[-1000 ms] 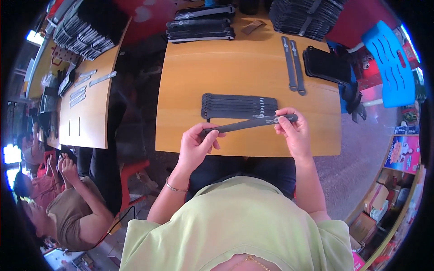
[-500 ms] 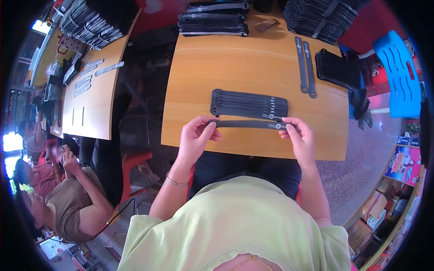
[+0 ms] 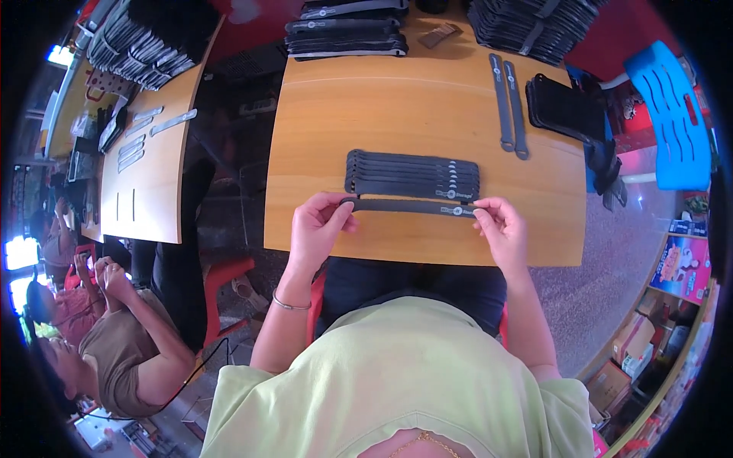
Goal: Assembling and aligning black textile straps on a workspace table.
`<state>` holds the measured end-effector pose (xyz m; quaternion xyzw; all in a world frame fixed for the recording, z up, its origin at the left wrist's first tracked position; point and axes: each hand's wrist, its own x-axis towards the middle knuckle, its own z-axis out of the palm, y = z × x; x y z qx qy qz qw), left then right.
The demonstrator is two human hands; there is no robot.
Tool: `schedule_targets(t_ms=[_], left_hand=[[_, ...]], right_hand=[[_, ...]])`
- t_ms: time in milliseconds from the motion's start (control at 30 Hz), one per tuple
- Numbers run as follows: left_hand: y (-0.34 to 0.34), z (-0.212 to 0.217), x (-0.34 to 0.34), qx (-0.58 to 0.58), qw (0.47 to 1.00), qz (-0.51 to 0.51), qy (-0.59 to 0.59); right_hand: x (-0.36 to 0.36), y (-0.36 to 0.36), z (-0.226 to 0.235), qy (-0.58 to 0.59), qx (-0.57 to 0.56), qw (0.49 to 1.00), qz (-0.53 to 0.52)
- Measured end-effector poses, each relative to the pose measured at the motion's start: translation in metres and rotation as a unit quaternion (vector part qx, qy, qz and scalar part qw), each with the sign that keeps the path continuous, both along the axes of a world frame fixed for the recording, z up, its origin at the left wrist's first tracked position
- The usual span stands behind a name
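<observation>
Both hands pinch one black strap [image 3: 408, 206] by its ends: left hand [image 3: 319, 227] at 9 o'clock, right hand [image 3: 500, 227] at 3 o'clock. The strap lies just beside a row of straps [image 3: 412, 175] at 12 o'clock on the worktop [image 3: 359, 107].

Labels: the black strap [image 3: 408, 206] stretched between the left hand [image 3: 319, 227] and the right hand [image 3: 500, 229] carries a small round grey label near its right end. The straps in the stack [image 3: 412, 175] on the desk [image 3: 427, 107] just beyond it show like labels at the same end.

Packages: a flat pink box [image 3: 678, 263] with coloured print stands at the right edge. Brown cardboard boxes [image 3: 628, 353] sit on the floor below it.
</observation>
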<state>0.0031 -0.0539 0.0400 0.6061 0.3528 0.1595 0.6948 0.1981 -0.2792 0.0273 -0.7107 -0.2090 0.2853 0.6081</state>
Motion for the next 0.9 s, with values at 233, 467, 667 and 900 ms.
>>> schedule_targets(t_ms=[233, 467, 667, 900], left_hand=[[0.004, -0.006, 0.005, 0.018, 0.999, 0.011, -0.041], [0.008, -0.007, 0.011, 0.046, 0.997, 0.054, -0.020], [0.010, -0.015, 0.014, 0.103, 0.993, 0.041, 0.031], [0.013, -0.024, 0.015, 0.113, 0.992, 0.055, 0.025]], right_hand=[[0.005, 0.004, -0.006, -0.042, 0.006, 0.999, -0.006], [0.002, 0.010, -0.005, -0.082, 0.020, 0.995, -0.043], [0.002, 0.012, -0.010, -0.087, 0.003, 0.995, -0.048], [0.001, 0.015, -0.012, -0.125, -0.009, 0.990, -0.056]])
